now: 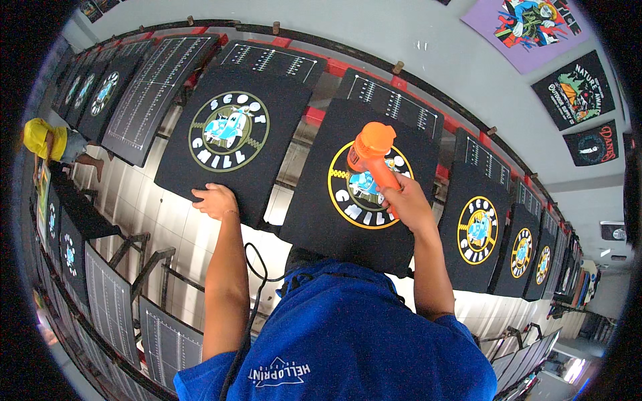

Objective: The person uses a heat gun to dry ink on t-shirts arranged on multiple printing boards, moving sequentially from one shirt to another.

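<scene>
Dryer (374, 148), orange, in the wearer's R hand (409, 204), over a round yellow-ringed print (364, 194) on black cloth (394, 250), hiding part of the design. R fingers are wrapped round the handle, pressed in. L hand (217, 202) is at the near edge of a 2nd black cloth (251, 190), just beside, w/ an olive-ringed scooter print (231, 131); L fingers are slightly spread, gripping nothing visible; contact w/ the cloth can't be told. More yellow-ringed cloths, incl. the nearest (451, 267), line the row to R. To L of the olive-ringed piece, a dark gridded board (157, 87) lies btwn printed cloths. Dark cord (257, 294) loops near the wearer's blue shirt (368, 334). Pale tiled floor (160, 207) shows below. At far L, another person (57, 144) in yellow cap & top stands near the row's end. Upper R: gray wall w/ colorful posters, incl. a black one (580, 90).
</scene>
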